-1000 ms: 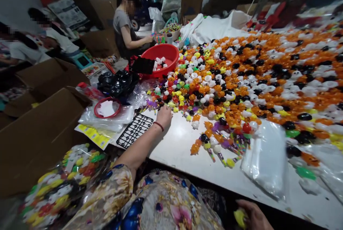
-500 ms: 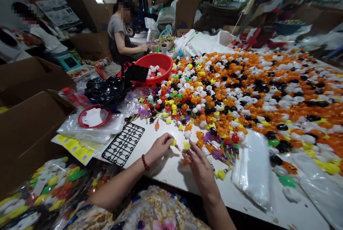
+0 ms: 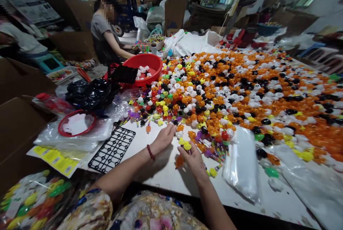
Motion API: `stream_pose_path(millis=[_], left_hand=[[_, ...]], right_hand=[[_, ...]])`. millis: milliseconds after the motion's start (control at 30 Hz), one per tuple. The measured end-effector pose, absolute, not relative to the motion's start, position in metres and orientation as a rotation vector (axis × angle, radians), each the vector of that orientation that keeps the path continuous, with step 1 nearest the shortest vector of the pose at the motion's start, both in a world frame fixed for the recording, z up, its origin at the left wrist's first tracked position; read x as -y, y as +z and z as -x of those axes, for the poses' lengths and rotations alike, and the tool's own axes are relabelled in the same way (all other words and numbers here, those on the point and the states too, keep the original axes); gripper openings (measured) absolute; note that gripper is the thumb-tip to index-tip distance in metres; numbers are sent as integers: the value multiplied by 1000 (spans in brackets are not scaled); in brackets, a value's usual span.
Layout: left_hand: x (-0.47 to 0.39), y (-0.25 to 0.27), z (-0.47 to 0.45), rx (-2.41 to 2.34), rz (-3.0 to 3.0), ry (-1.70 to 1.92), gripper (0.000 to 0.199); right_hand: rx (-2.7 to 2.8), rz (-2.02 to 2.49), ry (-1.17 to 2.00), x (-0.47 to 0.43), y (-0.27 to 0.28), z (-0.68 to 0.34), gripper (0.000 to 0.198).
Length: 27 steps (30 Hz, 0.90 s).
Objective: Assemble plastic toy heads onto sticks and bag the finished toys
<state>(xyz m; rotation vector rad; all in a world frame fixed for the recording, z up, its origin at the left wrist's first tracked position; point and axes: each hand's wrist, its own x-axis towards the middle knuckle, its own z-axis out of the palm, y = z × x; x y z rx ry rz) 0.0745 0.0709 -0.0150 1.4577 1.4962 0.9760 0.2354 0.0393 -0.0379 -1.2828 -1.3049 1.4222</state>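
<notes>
My right hand [image 3: 193, 160] is closed around yellow-topped sticks [image 3: 185, 143], their yellow figure tops showing above the thumb and fingers. An orange figure [image 3: 179, 161] hangs just below that hand, partly hidden by it. At the near edge of the pile is my left hand [image 3: 164, 139], fingers pressed together beside a small black piece [image 3: 175, 123]; whether they grip anything is too small to tell. The pile of small plastic figures [image 3: 214, 90], orange, white, black and yellow, spreads over the white table [image 3: 152, 173].
Left of my arm lies a black plastic grid [image 3: 114, 148], near a red basket [image 3: 62, 126] with white paper. A red basin [image 3: 158, 66] stands behind, a co-worker [image 3: 105, 33] beside it. Clear plastic bags [image 3: 241, 165] lie to the right, more sticks [image 3: 214, 151] near them.
My left hand has gone from a yellow-topped stick to the pile's edge. Two yellow tops now sit together in my right hand. The view has turned right, and the co-worker's arm reaches behind the basin.
</notes>
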Motion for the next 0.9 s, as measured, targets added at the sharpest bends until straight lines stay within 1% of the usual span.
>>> stream_pose_path(millis=[100, 167, 200, 300, 367, 467, 600, 667, 800, 900], left_hand=[[-121, -16, -70, -1795, -1732, 1087, 14], [-155, -19, -68, -1911, -1895, 1068, 26], [-169, -21, -67, -1942, -1950, 1019, 28], [-193, -29, -68, -1954, -2024, 943, 19], [-192, -33, -68, -1910, -2001, 1047, 16], [-168, -38, -65, -1685, -1815, 1225, 26], [-106, -38, -59, -1267, -1478, 1146, 44], [-73, -38, -59, -1178, -1317, 1077, 45], [-24, -39, -65, -1076, -1028, 1017, 39], [-7, -37, -68, -1113, -1035, 975, 37]], right_hand=[[1130, 1208, 1532, -39, -40, -237, 52], [1080, 1160, 1604, -37, -40, -238, 52], [1069, 1149, 1623, -35, -39, -238, 52], [1024, 1169, 1621, -29, -39, -239, 51], [962, 1181, 1618, -27, -40, -243, 56], [911, 1191, 1586, -26, -43, -252, 62], [1005, 1188, 1469, -26, -42, -261, 46], [1087, 1188, 1410, -24, -39, -260, 39], [1222, 1213, 1325, -15, -31, -251, 28], [1362, 1194, 1214, -7, -27, -248, 23]])
